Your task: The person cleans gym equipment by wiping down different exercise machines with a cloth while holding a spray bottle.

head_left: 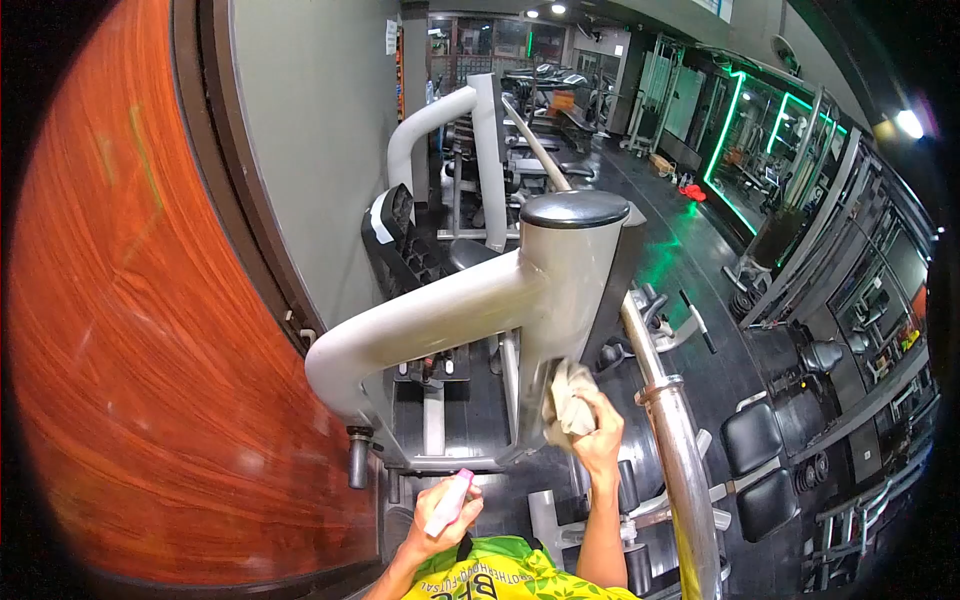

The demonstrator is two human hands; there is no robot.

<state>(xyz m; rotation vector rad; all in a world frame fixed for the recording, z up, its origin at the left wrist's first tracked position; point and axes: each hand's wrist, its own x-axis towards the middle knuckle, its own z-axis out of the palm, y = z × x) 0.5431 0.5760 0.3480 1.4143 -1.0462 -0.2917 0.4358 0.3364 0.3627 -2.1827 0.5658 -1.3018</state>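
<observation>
My right hand [599, 437] grips a crumpled, pale cloth [573, 402] and holds it against the lower part of a thick silver-grey upright post [568, 275]. This post belongs to a gym machine frame and has a black oval cap [575, 209] on top. My left hand [447, 515], low in front of my yellow-green shirt, is wrapped around a small white bottle with a pink top [452, 503]. From the post a curved grey tube [420, 318] bends down to the left. The cloth hides the palm side of my right fingers.
A glossy reddish wood panel [150, 330] fills the left side. Close by on the right, a metal bar [672, 440] slopes down. Black padded seats [752, 438] and other machines line the right. Dark floor [665, 240] runs back past green-lit mirrors [755, 150].
</observation>
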